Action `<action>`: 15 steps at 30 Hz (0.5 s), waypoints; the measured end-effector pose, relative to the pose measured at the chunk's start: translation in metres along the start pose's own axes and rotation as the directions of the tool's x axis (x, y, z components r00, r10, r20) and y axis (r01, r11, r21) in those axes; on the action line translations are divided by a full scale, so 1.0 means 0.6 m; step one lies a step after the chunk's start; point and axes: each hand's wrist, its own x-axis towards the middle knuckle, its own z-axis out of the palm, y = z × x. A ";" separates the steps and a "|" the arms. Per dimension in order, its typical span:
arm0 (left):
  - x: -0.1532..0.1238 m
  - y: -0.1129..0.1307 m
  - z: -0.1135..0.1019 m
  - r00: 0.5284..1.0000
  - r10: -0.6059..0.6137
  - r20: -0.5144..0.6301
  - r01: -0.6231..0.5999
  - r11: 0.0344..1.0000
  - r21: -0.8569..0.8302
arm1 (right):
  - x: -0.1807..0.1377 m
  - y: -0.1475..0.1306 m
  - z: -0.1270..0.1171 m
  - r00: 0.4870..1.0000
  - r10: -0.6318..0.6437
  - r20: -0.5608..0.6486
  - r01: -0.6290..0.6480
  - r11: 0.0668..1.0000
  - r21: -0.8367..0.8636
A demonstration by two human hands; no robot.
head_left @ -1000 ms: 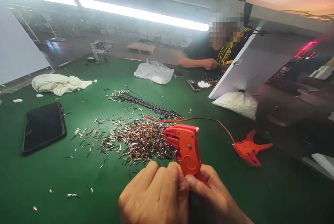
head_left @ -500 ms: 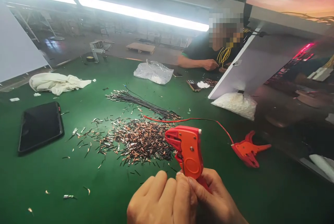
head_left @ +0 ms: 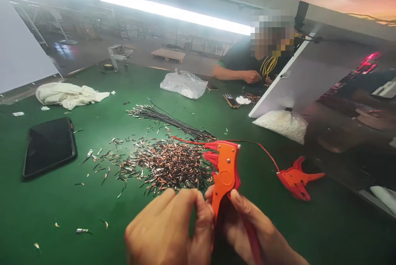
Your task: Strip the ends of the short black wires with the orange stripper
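Note:
My right hand [head_left: 253,232] grips the handles of an orange wire stripper [head_left: 225,170], held upright with its jaws pointing up and left. My left hand [head_left: 168,232] is closed against the tool's lower left side, fingertips pinched there; what they pinch is too small to see. Just beyond the tool lies a heap of cut wire ends with copper tips [head_left: 163,164]. Behind the heap lies a bundle of thin black wires [head_left: 167,118]. A red wire [head_left: 260,147] runs from near the bundle to a second orange stripper [head_left: 295,179] lying on the mat to the right.
The green mat [head_left: 62,207] also holds a black tablet [head_left: 48,146] at left, a white cloth [head_left: 66,93], a clear plastic bag [head_left: 184,84] and a white bag [head_left: 281,123]. A white panel [head_left: 297,79] stands at right. Another person works across the table, hand [head_left: 251,76] on yellow wires.
The stripper has turned in my hands, now seen edge-on with its jaws higher. My left hand has shifted left and down, still touching the tool.

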 end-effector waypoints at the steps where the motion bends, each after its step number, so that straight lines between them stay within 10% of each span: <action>1: 0.005 -0.003 -0.002 1.000 -0.005 -0.027 0.006 1.000 0.012 | 0.000 -0.007 -0.001 0.999 0.003 -0.048 -0.003 1.000 0.008; 15: 0.016 -0.005 -0.003 1.000 -0.002 -0.028 0.003 1.000 0.025 | 0.006 -0.028 -0.002 0.999 0.027 -0.034 -0.021 0.985 0.170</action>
